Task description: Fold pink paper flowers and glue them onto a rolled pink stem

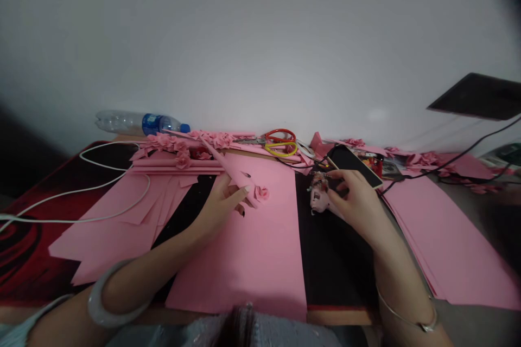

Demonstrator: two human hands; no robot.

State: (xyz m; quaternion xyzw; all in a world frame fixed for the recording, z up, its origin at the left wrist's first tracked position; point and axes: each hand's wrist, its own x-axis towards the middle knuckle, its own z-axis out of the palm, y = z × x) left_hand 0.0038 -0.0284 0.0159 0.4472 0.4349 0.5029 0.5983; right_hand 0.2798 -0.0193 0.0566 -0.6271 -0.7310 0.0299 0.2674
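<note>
Nearest me, both forearms reach forward over the bench [342, 314], one bangle on my left wrist and one thin bracelet on my right. My left hand [222, 203] is curled, fingers pinching a pink paper strip [230, 171] that slants up and away, with one small paper rose [262, 193] at its near end. My right hand [354, 198] is closed around a pink glue gun [319, 195], held over the black mat. Just beyond it lies one phone [353, 165]. Farther back I count two pairs of scissors [280, 142], one red-handled, one yellow-handled, and one water bottle [140, 122] on its side by the wall.
</note>
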